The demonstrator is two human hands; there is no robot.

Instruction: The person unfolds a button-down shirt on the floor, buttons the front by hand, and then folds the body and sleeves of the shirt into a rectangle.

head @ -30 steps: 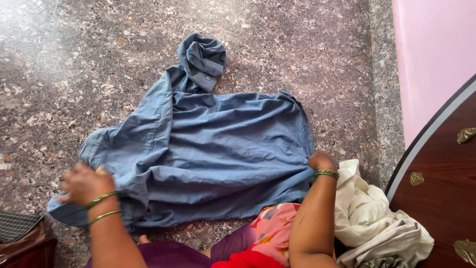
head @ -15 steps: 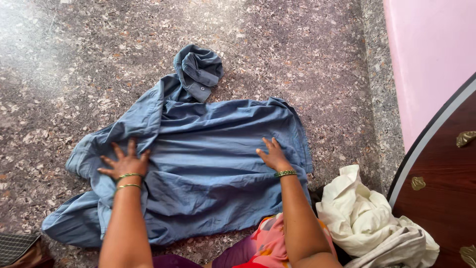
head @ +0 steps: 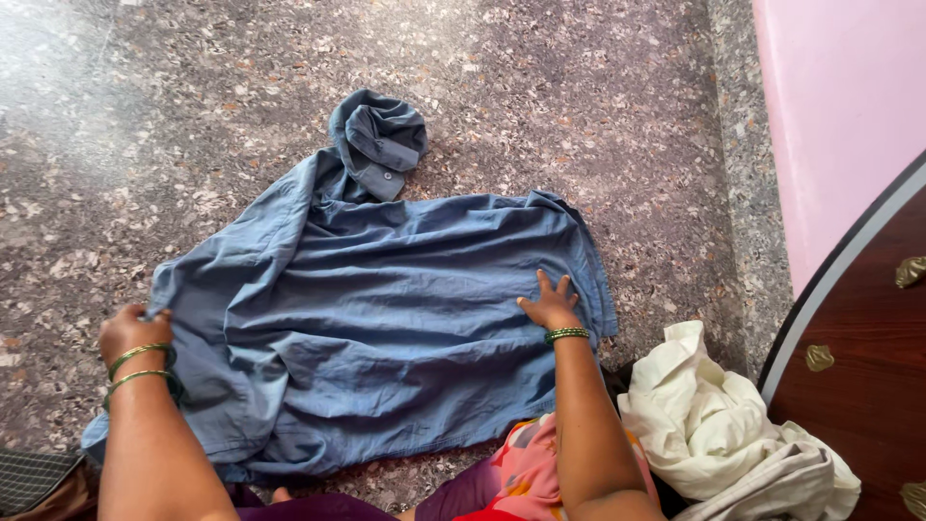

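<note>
Blue shirt (head: 386, 318) spread crosswise; collar (head: 381, 145) apparently points away.

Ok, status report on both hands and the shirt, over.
Left hand gripping blue shirt at its left edge. Right hand flat on shirt's right side. Cream cloth pile beside it, not overlapping.

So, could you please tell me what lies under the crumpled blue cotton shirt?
The blue cotton shirt lies spread on the speckled stone floor, which shows all around it. Whatever else might lie beneath is covered.
</note>
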